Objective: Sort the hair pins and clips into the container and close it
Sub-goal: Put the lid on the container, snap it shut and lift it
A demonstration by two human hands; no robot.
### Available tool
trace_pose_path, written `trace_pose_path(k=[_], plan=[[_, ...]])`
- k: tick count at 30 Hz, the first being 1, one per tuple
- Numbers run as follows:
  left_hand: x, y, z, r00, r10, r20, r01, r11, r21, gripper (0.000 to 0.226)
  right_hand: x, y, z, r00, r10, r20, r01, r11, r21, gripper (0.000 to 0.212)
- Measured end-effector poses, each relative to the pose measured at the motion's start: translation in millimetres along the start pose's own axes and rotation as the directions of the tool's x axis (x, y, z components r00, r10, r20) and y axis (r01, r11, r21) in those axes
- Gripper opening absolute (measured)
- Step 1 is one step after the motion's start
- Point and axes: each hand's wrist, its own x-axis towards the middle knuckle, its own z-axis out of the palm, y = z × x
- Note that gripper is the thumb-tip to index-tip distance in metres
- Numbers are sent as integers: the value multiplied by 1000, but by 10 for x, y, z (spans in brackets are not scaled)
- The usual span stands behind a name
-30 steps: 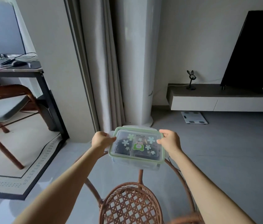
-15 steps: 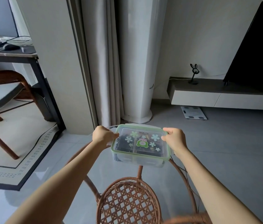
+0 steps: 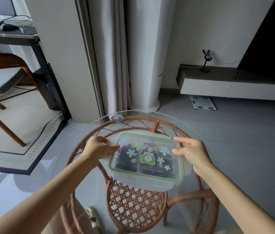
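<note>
A clear container (image 3: 146, 176) with a green-rimmed lid (image 3: 150, 149) rests on the round glass table (image 3: 201, 132). The lid is on and bears flower and frog stickers. Dark hair pins and clips (image 3: 125, 157) show through it in two compartments. My left hand (image 3: 98, 148) grips the container's left side, with the thumb on the lid's edge. My right hand (image 3: 192, 152) is at the right edge, with its index finger and thumb stretched out over the rim.
The glass top sits on a rattan frame (image 3: 133, 119) with a woven lower shelf (image 3: 133, 203). A slipper (image 3: 92, 218) lies on the floor below. A chair (image 3: 1, 81) and desk stand at the left, and a TV stand (image 3: 226, 85) and scale (image 3: 202, 103) at the right.
The container was carried in both hands above the table and now lies on the glass. My view has tilted down. My right hand's fingers have loosened from the rim.
</note>
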Motion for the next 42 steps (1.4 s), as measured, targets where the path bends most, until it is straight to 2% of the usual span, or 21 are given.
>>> trace_pose_path(k=[5,8,10,12,13,14,15,17,19,21,23,24,25,26,27,29,32,35,38,42], plan=[[-151,-157,-12,989,-115,91,132,970,-205,32,-122,48,7,993,116,29,-120,966,230,44],[-172,-189,-3,993,-96,76,111,967,-230,41,-248,75,64,998,59,-14,-53,953,299,45],[-181,-217,17,998,-54,24,58,976,-208,50,-343,116,86,989,-3,-150,29,984,174,41],[-172,-270,31,999,9,-50,-15,993,-117,55,-418,123,82,954,-107,-281,80,991,-107,37],[-169,-288,34,995,57,-79,-59,998,-28,55,-451,111,63,928,-195,-316,103,953,-286,37],[-162,-300,24,990,109,-90,-101,991,91,52,-468,84,57,898,-299,-324,117,870,-479,38],[-161,-303,19,985,155,-71,-136,965,225,48,-483,60,42,870,-391,-300,105,742,-662,42],[-149,-302,31,975,221,12,-203,870,450,46,-472,3,5,876,-456,-161,58,429,-901,58],[-175,-311,42,953,298,57,-270,745,610,54,-473,-52,-23,911,-413,-1,80,179,-981,71],[-208,-347,18,909,409,82,-335,598,728,65,-515,-148,8,913,-395,103,111,-1,-994,67],[-219,-373,-10,893,426,144,-360,485,797,73,-551,-285,47,908,-399,125,80,-127,-989,62],[-211,-361,-11,895,416,157,-354,453,818,73,-512,-283,76,908,-389,157,104,-154,-983,57],[-200,-338,5,899,410,154,-340,431,836,71,-440,-233,105,897,-390,210,168,-139,-976,52],[-190,-312,31,902,409,140,-321,417,850,68,-383,-189,134,926,-316,206,200,-51,-978,49],[-177,-285,60,906,405,124,-303,415,858,65,-357,-208,174,961,-219,169,184,52,-981,49],[-146,-267,94,920,372,126,-295,444,846,61,-341,-227,225,985,-155,76,106,201,-974,56],[-95,-321,76,931,307,197,-339,528,778,65,-426,-231,227,992,-126,-1,36,292,-956,60],[-77,-375,69,921,295,253,-383,575,723,65,-457,-185,190,986,-159,-44,19,377,-926,62],[-73,-439,118,922,275,273,-387,668,635,63,-491,-112,149,975,-209,-78,26,454,-890,59],[-51,-464,119,926,277,258,-378,717,586,61,-442,-86,163,987,-99,-129,-46,595,-802,58]])
